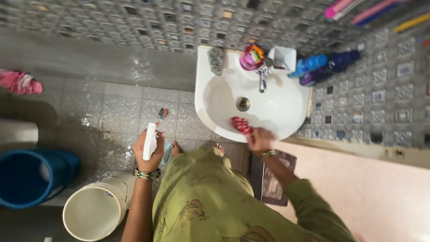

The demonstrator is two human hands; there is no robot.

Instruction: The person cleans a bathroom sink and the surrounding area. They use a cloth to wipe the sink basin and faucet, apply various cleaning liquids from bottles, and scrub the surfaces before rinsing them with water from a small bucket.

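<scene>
My left hand point(149, 150) grips a white spray bottle point(149, 141), held upright to the left of the white washbasin point(286, 112). My right hand point(260, 140) is at the basin's near rim, holding a red scrubber point(241, 125) pressed against the inside of the bowl, below the drain point(243, 104). Bangles circle both wrists. My green garment fills the bottom centre, and my bare toes show on the tiled floor below the basin.
On the basin's back edge sit a grey scrub pad point(216, 59), a pink container point(251, 57), a tap point(263, 77) and a white cup point(283, 58); blue bottles point(329, 65) lie beside it. A blue bucket point(27, 177) and a cream bucket point(96, 210) stand at the left.
</scene>
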